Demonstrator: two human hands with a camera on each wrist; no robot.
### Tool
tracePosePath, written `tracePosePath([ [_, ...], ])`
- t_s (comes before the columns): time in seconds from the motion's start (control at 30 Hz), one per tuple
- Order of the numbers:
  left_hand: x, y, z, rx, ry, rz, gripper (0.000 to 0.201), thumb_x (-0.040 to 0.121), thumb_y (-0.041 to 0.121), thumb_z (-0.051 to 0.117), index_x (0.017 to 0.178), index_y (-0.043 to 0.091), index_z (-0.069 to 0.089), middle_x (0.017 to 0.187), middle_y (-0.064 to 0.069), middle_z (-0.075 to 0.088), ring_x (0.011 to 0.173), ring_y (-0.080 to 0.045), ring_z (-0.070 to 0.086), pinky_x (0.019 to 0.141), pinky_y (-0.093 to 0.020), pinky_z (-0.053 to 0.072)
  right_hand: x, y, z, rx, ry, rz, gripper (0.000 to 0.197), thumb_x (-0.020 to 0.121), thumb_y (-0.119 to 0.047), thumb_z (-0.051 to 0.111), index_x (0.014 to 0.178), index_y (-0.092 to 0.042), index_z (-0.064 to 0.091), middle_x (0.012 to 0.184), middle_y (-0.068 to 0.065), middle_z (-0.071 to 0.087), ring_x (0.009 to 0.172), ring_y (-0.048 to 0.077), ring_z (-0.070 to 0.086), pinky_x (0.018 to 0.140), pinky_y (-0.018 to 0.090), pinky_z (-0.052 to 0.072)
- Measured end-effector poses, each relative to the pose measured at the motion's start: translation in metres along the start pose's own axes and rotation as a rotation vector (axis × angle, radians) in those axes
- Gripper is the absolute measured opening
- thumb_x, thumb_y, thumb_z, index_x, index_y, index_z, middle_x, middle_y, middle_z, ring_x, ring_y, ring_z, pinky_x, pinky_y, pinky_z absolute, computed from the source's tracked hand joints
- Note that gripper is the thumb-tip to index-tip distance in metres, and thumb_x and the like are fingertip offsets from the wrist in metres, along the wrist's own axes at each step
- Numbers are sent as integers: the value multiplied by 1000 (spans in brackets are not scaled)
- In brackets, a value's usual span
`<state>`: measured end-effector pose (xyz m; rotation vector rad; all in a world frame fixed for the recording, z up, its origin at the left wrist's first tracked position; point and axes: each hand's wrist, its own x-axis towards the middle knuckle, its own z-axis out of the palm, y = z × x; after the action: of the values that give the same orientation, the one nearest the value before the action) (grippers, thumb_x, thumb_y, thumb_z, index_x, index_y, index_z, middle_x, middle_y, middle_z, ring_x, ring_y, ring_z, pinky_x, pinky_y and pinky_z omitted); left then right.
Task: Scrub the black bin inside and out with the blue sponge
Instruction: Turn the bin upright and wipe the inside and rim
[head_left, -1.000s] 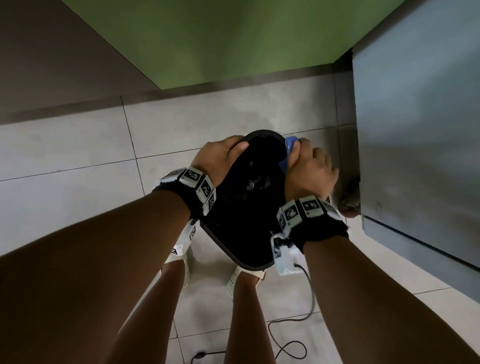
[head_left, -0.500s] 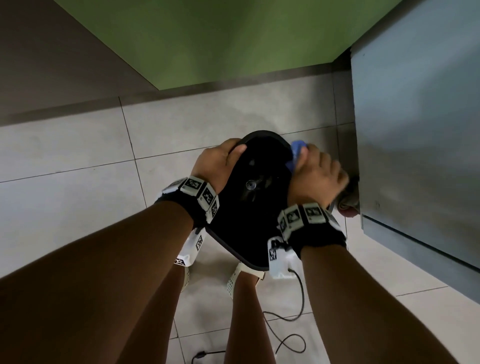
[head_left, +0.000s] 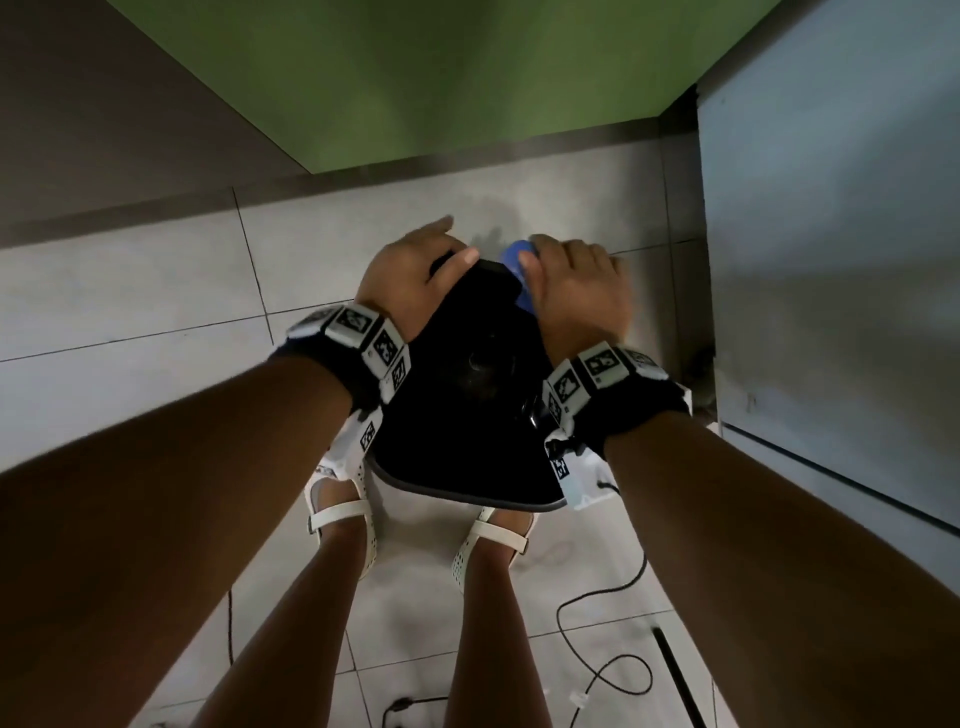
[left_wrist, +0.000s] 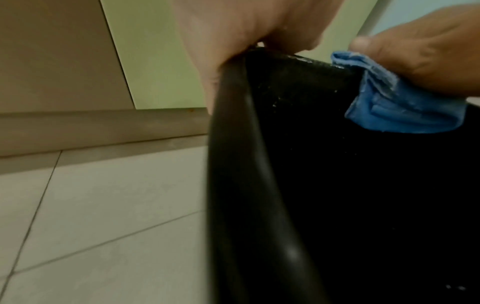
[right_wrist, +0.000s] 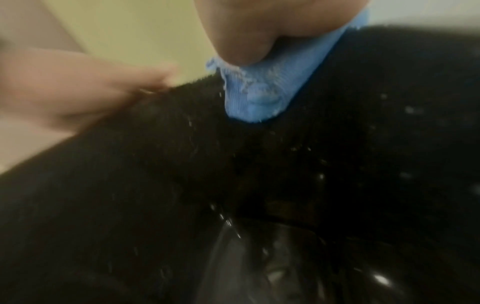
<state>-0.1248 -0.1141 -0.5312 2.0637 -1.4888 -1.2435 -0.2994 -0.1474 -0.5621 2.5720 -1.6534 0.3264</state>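
Note:
The black bin (head_left: 457, 415) is held tilted above the tiled floor, between both hands. My left hand (head_left: 415, 275) grips its far left rim, thumb over the inside edge. My right hand (head_left: 576, 291) pinches the blue sponge (head_left: 519, 275) over the far right rim. In the left wrist view the sponge (left_wrist: 400, 102) is folded over the wet rim of the bin (left_wrist: 324, 185) under the right fingers (left_wrist: 420, 49). In the right wrist view the sponge (right_wrist: 262, 92) lies against the inner wall of the bin (right_wrist: 182, 185), which is speckled with water drops.
A grey cabinet (head_left: 831, 260) stands close on the right. A green wall (head_left: 415, 78) and a grey skirting lie ahead. My feet in white sandals (head_left: 343, 519) stand under the bin. A black cable (head_left: 613, 670) loops on the floor tiles at the lower right.
Both hands have slid along the rim toward the bin's far end, the sponge going with the right hand. The bin's far end has tipped further away from me.

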Motion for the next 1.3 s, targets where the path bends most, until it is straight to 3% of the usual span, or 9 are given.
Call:
tracePosePath([
  [0.1,3,-2,-1,-34,-50,-8,36,95,35,45,93,7,67,91,-14,69,92,-27,63,82,-29,47,9,-16,0,34,-48,-38,37,91,-44,43,83,-19,69,62,1,64,58,23,59,59,29,46],
  [0.2,0,-12,3,-58,-18,-33,37,95,35,46,81,6,63,63,-2,57,67,-22,54,62,-18,40,8,-26,-3,-15,-106,-31,38,92,-42,41,75,-18,65,59,0,59,55,21,55,59,30,44],
  [0.33,2,-16,4,-85,24,-66,34,92,36,51,83,7,64,69,-4,60,69,-18,54,61,-14,39,2,-19,-9,-22,-120,98,34,91,-39,45,74,-17,65,63,3,62,60,25,58,61,32,44],
  [0.5,2,-17,7,-76,59,-80,36,91,37,51,87,4,64,74,-7,61,72,-18,55,61,-13,38,-32,0,-26,116,-196,517,50,93,-43,30,105,-8,63,91,17,66,79,36,63,63,39,50],
  [0.63,1,-17,5,-56,40,-50,31,91,40,51,88,13,65,79,-6,67,77,-21,62,71,-25,48,-26,-3,-35,173,-418,636,51,97,-45,26,128,-12,48,120,17,55,104,35,53,78,39,46],
  [0.83,0,-18,3,88,19,51,28,91,40,51,101,18,64,91,-4,69,86,-20,61,75,-24,43,-11,0,-33,143,-510,460,50,97,-47,32,137,-19,38,131,14,47,117,36,44,91,45,38],
  [1.1,-7,-18,7,-12,87,14,22,89,38,51,92,20,64,81,-1,65,80,-21,60,71,-24,45,10,-6,-24,65,-405,-6,44,89,-51,37,109,-24,64,94,4,68,81,31,61,69,40,47],
  [1.17,-7,-17,8,-17,112,-22,22,89,37,53,92,19,65,80,1,64,79,-19,58,71,-22,43,6,3,-31,138,-470,133,47,92,-51,32,121,-22,55,113,8,61,99,34,56,77,44,45],
  [1.3,-11,-15,10,-21,149,-67,21,88,38,53,91,20,65,79,3,64,79,-18,59,70,-22,43,-23,6,-41,342,-536,760,49,97,-45,31,138,-19,35,132,13,44,114,34,47,86,42,43],
])
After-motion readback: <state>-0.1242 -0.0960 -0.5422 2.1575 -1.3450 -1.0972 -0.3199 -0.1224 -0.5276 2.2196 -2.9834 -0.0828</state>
